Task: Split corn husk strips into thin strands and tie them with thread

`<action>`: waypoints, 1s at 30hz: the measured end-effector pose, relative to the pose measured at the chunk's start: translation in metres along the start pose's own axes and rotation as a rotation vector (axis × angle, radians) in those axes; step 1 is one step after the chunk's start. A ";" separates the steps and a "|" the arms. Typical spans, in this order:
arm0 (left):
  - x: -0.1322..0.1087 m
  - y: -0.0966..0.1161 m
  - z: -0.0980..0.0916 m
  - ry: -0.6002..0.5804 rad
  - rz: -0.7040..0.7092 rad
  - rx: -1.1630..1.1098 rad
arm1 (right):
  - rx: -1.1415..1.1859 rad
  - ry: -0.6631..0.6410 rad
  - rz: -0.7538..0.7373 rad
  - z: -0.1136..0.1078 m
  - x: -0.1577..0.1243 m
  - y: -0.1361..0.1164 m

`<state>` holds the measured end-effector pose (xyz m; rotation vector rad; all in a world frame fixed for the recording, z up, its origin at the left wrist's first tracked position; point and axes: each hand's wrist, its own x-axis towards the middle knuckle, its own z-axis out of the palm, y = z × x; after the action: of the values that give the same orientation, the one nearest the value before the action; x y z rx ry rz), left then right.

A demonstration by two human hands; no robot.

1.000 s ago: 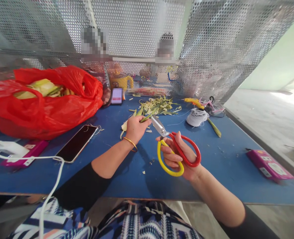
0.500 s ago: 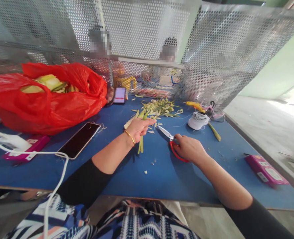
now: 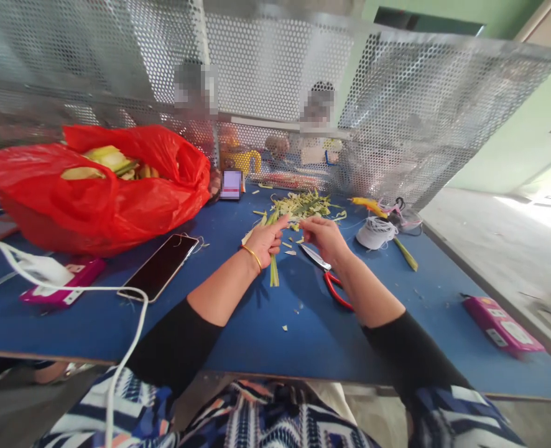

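My left hand [image 3: 265, 241] is closed round a bundle of green leaf strips, which look like corn husk [image 3: 274, 274]; their cut ends stick out below the fist. My right hand [image 3: 323, 236] is close to the left fingertips, its thumb and fingers pinched together. Whatever that pinch holds, perhaps thread, is too small to make out. Red-handled scissors [image 3: 335, 287] lie on the blue table under my right wrist, partly covered by it. Just beyond both hands is a heap of green and pale husk scraps [image 3: 306, 203].
A red plastic bag [image 3: 163, 202] of husks stands at left, near a dark phone [image 3: 160, 267], a white cable [image 3: 140, 333] and a magenta packet [image 3: 82, 283]. White thread [image 3: 375, 233] sits at right, another magenta packet [image 3: 502, 325] farther right. A perforated metal screen [image 3: 280, 68] closes the back.
My right hand has let go of the scissors and moved up and left to the left fingertips. The left hand keeps its hold on the husk strips. The view has shifted slightly.
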<state>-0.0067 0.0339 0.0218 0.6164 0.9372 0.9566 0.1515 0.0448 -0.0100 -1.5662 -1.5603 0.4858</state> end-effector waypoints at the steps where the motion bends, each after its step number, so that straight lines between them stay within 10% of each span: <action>1: 0.001 0.003 -0.002 -0.016 -0.038 -0.037 | -0.036 0.047 -0.007 -0.003 0.003 0.003; 7: -0.005 0.013 -0.004 -0.113 -0.094 -0.187 | -0.652 0.441 -0.316 -0.006 -0.018 0.021; 12: -0.004 0.011 -0.004 -0.125 -0.077 -0.267 | -0.793 0.275 -0.589 0.008 -0.032 0.023; 24: 0.005 0.000 -0.012 -0.040 -0.137 -0.225 | -0.695 0.219 -0.674 0.006 -0.040 -0.001; 30: 0.005 0.003 -0.014 -0.053 -0.190 -0.166 | -0.659 0.031 -1.083 0.011 -0.045 -0.006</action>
<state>-0.0186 0.0398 0.0157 0.4026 0.8434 0.8341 0.1327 0.0049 -0.0245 -0.8755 -2.3693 -0.7045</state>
